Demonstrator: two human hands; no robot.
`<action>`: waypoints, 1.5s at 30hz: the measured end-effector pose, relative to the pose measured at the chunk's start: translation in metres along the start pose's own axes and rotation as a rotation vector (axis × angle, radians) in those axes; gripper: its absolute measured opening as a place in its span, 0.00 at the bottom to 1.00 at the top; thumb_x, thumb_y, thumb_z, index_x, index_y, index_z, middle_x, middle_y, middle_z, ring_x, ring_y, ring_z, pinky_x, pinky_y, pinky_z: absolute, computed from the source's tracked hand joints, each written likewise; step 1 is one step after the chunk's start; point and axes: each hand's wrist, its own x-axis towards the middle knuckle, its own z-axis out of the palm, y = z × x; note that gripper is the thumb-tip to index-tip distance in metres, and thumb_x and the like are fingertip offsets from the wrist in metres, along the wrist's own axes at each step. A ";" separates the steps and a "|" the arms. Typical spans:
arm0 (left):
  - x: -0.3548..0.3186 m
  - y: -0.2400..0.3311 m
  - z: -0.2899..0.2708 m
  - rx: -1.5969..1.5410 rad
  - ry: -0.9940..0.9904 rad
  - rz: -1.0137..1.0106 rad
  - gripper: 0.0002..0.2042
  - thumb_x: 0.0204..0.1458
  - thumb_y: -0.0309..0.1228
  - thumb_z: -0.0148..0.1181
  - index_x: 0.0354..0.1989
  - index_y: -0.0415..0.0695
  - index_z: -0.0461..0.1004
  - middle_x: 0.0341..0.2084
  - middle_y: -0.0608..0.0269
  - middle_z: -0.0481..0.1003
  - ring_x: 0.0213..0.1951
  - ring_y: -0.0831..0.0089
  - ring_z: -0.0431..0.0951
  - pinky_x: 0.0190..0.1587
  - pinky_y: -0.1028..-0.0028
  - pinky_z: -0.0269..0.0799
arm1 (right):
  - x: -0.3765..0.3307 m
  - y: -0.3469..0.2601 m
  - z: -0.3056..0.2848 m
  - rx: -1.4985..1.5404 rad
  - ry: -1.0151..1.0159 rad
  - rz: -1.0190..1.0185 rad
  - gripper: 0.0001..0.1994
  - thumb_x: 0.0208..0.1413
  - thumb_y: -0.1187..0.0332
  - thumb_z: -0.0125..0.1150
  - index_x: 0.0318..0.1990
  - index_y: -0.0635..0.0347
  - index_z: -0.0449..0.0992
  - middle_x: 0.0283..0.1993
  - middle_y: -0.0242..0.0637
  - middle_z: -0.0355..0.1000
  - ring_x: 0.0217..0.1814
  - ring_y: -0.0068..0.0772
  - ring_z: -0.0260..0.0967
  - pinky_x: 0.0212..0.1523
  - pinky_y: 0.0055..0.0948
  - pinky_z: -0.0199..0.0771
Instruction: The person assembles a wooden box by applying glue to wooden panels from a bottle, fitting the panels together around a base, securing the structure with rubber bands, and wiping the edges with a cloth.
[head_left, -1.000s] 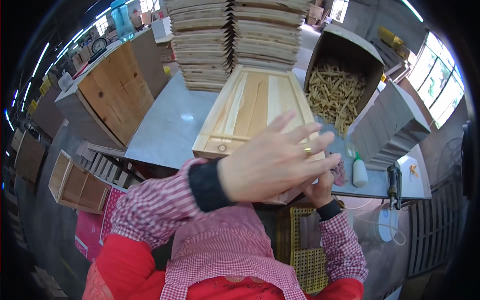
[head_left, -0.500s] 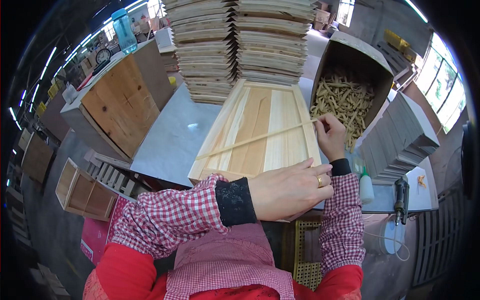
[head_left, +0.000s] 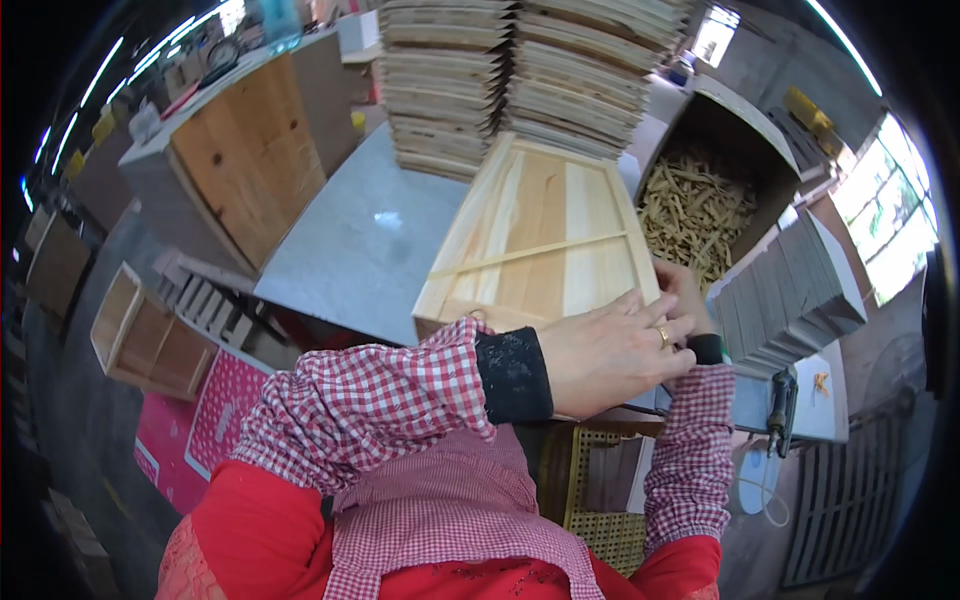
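Note:
A shallow wooden box (head_left: 535, 215) with a slatted pale face lies tilted before me. A thin pale band (head_left: 540, 255) runs slantwise across it, from the left side to the right edge. My left hand (head_left: 622, 350), with a ring on one finger, reaches across the near right corner, its bent fingers closed on the box's edge. My right hand (head_left: 688, 300) is beside the box's right side, partly behind the left hand. Its fingers are curled in; their tips, and anything in them, are hidden.
Tall stacks of wooden panels (head_left: 445, 90) stand behind. An open carton (head_left: 775, 120) of pale bands is at right, near stacked grey boards (head_left: 790, 290) and a power tool (head_left: 782, 410). A wooden cabinet (head_left: 245, 150) stands left; another box (head_left: 150, 345) sits lower left.
My right hand has moved down along the box's right side from the band's end, to beside my left hand. The box appears shifted slightly right and up in view, as do the surroundings.

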 end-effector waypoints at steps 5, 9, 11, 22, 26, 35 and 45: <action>-0.075 0.021 -0.021 0.229 0.451 -0.098 0.20 0.45 0.28 0.63 0.49 0.42 0.72 0.47 0.53 0.69 0.52 0.58 0.70 0.51 0.62 0.68 | -0.022 -0.116 -0.015 -0.386 0.052 -0.050 0.09 0.54 0.74 0.61 0.42 0.67 0.76 0.33 0.31 0.74 0.35 0.22 0.69 0.37 0.25 0.71; -0.151 0.026 -0.022 0.192 0.794 -0.620 0.22 0.44 0.27 0.69 0.51 0.43 0.74 0.41 0.56 0.67 0.41 0.62 0.71 0.44 0.66 0.70 | 0.003 -0.194 0.053 -0.701 -0.149 -0.650 0.10 0.50 0.76 0.62 0.42 0.64 0.76 0.34 0.37 0.73 0.36 0.38 0.71 0.39 0.31 0.70; -0.156 0.022 -0.016 0.113 0.819 -0.639 0.22 0.43 0.26 0.70 0.51 0.43 0.74 0.40 0.56 0.67 0.40 0.62 0.71 0.43 0.67 0.70 | 0.011 -0.207 0.090 -0.722 -0.230 -0.710 0.09 0.50 0.76 0.62 0.40 0.63 0.76 0.34 0.40 0.72 0.38 0.43 0.70 0.40 0.33 0.69; -0.158 0.005 -0.003 -0.089 0.846 -0.597 0.20 0.45 0.28 0.69 0.50 0.45 0.75 0.36 0.57 0.66 0.38 0.60 0.68 0.43 0.66 0.69 | 0.150 -0.188 0.085 -0.864 -0.304 -0.614 0.06 0.55 0.71 0.58 0.31 0.65 0.71 0.25 0.47 0.67 0.27 0.47 0.67 0.29 0.37 0.66; -0.161 -0.006 -0.009 -0.157 0.761 -0.520 0.22 0.43 0.22 0.69 0.51 0.41 0.74 0.39 0.56 0.67 0.40 0.64 0.72 0.41 0.72 0.71 | 0.160 -0.165 0.073 -0.972 -0.629 -0.268 0.10 0.59 0.66 0.59 0.31 0.65 0.74 0.23 0.41 0.69 0.23 0.33 0.64 0.27 0.33 0.65; -0.163 -0.019 -0.014 -0.691 0.785 -0.656 0.24 0.49 0.19 0.62 0.58 0.35 0.69 0.56 0.49 0.65 0.56 0.61 0.70 0.56 0.66 0.69 | 0.068 -0.146 -0.064 -0.748 0.080 -0.182 0.12 0.60 0.63 0.60 0.33 0.65 0.75 0.21 0.31 0.66 0.23 0.21 0.60 0.26 0.24 0.62; -0.177 -0.021 -0.008 -0.355 0.688 -0.609 0.19 0.51 0.27 0.62 0.53 0.38 0.71 0.60 0.40 0.64 0.61 0.54 0.67 0.62 0.61 0.63 | -0.012 0.153 -0.151 -0.942 0.533 0.380 0.13 0.52 0.63 0.62 0.36 0.66 0.78 0.31 0.54 0.75 0.37 0.56 0.75 0.38 0.45 0.74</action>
